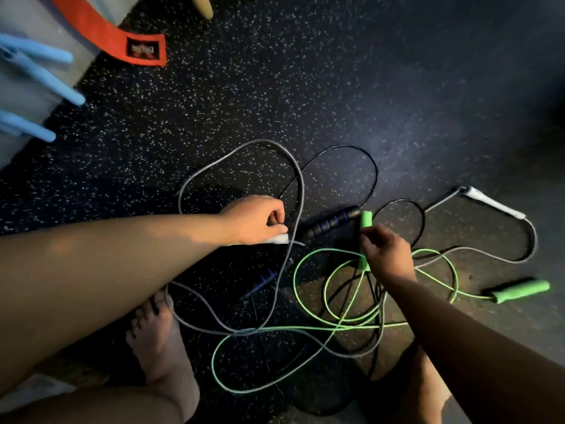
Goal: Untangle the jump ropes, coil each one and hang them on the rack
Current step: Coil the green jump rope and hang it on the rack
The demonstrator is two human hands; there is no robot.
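Note:
Three jump ropes lie tangled on the dark speckled floor. My left hand grips a white handle of the grey rope. My right hand holds a green handle of the green rope upright. The other green handle lies at the right, and the other white handle at the far right. A black handle with purple rings lies between my hands; its thin black rope loops beyond it. A second black handle sits below my left hand.
Blue foam-covered pegs stick out from a grey wall at the upper left. An orange strap hangs beside them. A tan object shows at the top edge. My bare feet stand among the rope loops.

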